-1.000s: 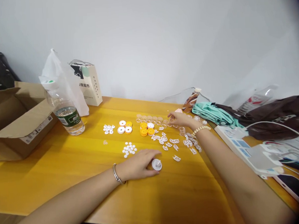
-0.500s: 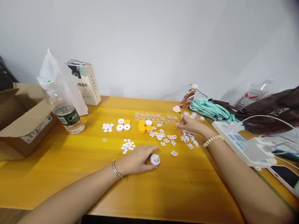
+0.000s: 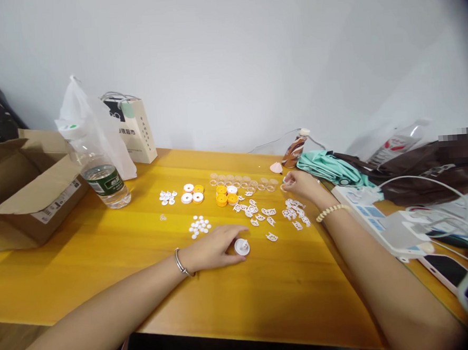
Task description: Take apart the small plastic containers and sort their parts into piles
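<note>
My left hand [image 3: 217,248] is low over the table, thumb and fingers curved around a white round plastic part [image 3: 242,247] with a small peg on top. Farther off, my right hand [image 3: 300,185] pinches at the right end of a row of clear round caps [image 3: 261,184]; a clear rim shows at its fingertips, partly hidden. White openwork pieces [image 3: 252,210] lie scattered between the hands, and a second pile of them [image 3: 295,213] is below my right hand. Yellow and white round spools [image 3: 222,199] stand behind, with white button-like discs [image 3: 199,226] left of them.
On the left are a cardboard box [image 3: 53,199], a water bottle [image 3: 105,185] and a paper bag [image 3: 140,130]. A brown drink bottle [image 3: 296,150], a teal cloth bundle [image 3: 332,169], a power strip [image 3: 363,220] with cables and a phone [image 3: 448,273] are on the right.
My right hand has shifted slightly back and right, with a clear rim still at its fingertips. My left hand stays around the white part.
</note>
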Demonstrator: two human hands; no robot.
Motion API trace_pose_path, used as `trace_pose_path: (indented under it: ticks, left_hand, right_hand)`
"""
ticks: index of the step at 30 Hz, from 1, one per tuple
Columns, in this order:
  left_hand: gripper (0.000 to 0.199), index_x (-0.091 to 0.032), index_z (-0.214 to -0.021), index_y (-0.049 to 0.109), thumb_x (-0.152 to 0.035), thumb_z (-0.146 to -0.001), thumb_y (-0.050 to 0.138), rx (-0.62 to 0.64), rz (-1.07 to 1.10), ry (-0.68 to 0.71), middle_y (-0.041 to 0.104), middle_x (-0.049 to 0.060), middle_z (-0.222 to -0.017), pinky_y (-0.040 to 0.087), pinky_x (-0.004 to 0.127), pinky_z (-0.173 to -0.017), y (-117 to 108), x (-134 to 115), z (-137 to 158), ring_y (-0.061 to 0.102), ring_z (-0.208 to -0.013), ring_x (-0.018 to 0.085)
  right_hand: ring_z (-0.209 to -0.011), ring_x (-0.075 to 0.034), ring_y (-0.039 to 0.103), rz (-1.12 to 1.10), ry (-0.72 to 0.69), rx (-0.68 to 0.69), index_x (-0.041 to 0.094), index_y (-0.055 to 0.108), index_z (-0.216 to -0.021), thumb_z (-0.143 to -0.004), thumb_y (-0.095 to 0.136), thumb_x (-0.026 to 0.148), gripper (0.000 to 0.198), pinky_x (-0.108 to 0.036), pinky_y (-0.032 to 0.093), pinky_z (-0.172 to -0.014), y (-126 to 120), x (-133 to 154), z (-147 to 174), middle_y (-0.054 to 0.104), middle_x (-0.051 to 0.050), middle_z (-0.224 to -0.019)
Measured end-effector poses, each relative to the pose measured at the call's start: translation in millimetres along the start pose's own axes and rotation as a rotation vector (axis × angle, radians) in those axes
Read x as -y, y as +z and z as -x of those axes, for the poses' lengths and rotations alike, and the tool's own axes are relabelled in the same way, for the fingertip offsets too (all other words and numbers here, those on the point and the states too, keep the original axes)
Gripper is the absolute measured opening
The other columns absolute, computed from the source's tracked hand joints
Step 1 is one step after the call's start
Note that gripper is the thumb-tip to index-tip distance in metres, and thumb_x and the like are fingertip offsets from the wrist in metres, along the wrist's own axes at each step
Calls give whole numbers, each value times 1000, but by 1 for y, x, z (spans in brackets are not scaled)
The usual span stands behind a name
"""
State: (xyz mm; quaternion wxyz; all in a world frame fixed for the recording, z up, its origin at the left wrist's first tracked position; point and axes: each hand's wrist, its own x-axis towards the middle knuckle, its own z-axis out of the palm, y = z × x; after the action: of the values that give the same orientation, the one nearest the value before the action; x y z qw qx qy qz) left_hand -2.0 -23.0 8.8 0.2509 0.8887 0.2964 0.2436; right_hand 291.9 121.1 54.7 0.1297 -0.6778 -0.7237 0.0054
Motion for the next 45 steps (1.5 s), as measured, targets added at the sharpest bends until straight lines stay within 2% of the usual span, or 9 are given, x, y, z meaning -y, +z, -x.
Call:
trace_pose_path:
  ticks: [6,10,12,14,17,21,35,40,45]
  left_hand:
    - [57,-21,-125,37,-31,-74,61,11,-1,-19,55,10,-112,42,37,-89,-1,-2,0,53,-100,22]
    - [53,-19,-120,40,-31,-74,62,15,31,-65,56,8,-106,44,34,-83,-1,-3,0,54,-91,19]
    - [45,-19,-112,44,-31,-73,63,12,79,-102,58,6,-99,45,30,-76,-1,-4,0,55,-84,16]
    - [34,-19,-101,48,-32,-73,62,13,121,-135,58,3,-92,44,27,-69,0,-4,-1,54,-79,15]
    - [25,-18,-89,48,-32,-73,62,-4,123,-160,56,1,-84,41,24,-62,4,-6,-2,52,-72,13]
    - [20,-18,-78,45,-27,-72,61,-79,51,-149,52,-1,-77,37,23,-60,9,-9,-4,48,-68,12]
    - [16,-17,-73,44,-19,-67,59,-60,19,-128,48,-3,-69,35,22,-57,11,-13,-6,44,-63,10]
    - [17,-17,-78,46,-27,-71,59,-69,24,-166,51,-2,-71,35,22,-56,9,-12,-6,46,-62,11]
    - [30,-17,-81,49,-41,-71,63,-94,41,-190,54,1,-78,38,24,-60,9,-11,-6,49,-69,13]
  right_hand:
    - [-77,-22,58,-6,-2,12,13,60,-90,-68,60,26,26,-28,41,-65,10,1,-11,64,-11,-84]
    - [-87,-23,54,-87,-53,-253,12,54,-98,-72,59,30,32,-31,40,-74,-1,14,10,56,-15,-100]
    - [-78,-20,52,-199,-133,-381,15,51,-90,-77,53,33,22,-30,40,-70,-7,31,38,56,-12,-92]
    - [-68,-16,50,-323,-286,-331,18,48,-80,-84,44,38,21,-27,38,-62,-8,54,74,55,-6,-77]
    - [-55,-13,44,-296,-488,-50,20,46,-68,-79,49,48,31,-25,31,-51,3,87,126,53,0,-63]
    - [-50,-12,44,-170,-537,46,20,47,-61,-80,47,49,35,-25,26,-48,26,110,158,54,0,-58]
    - [-61,-17,50,-23,-720,-111,18,52,-73,-87,38,28,22,-30,31,-63,45,107,158,59,-4,-65]
    - [-61,-18,46,-214,-661,-281,20,46,-65,-87,35,29,26,-31,33,-62,31,104,160,52,-4,-61]
    - [-74,-18,54,-606,-438,-150,20,51,-87,-89,35,33,20,-31,42,-68,25,96,153,59,-6,-81]
